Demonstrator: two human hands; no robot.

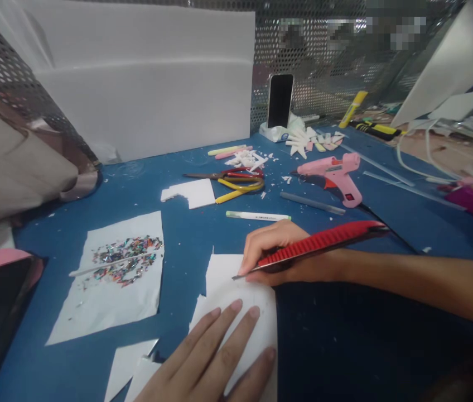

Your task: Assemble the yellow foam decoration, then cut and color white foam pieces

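My left hand [220, 352] lies spread on a white foam board sheet [225, 268], its fingers pointing away from me. Over the far part of that sheet, my right hand [272, 245] grips a red utility knife [324, 243]. The blade tip is at the sheet's surface, close to my fingertips; whether it cuts in cannot be told. The knife's ribbed handle slants up to the right above my wrist. Just beyond my right hand lies a white and green marker pen [258, 216]. White board offcuts [130, 363] are left of my left hand.
A paper with colourful flakes [69, 318] lies at left. Farther back are scissors [240, 181], a cut board piece [198, 194], a pink glue gun [337, 173], a clear glue stick [312, 203], white scraps [247, 159] and a propped phone [280, 100]. A dark tablet-like device [0, 312] sits at far left.
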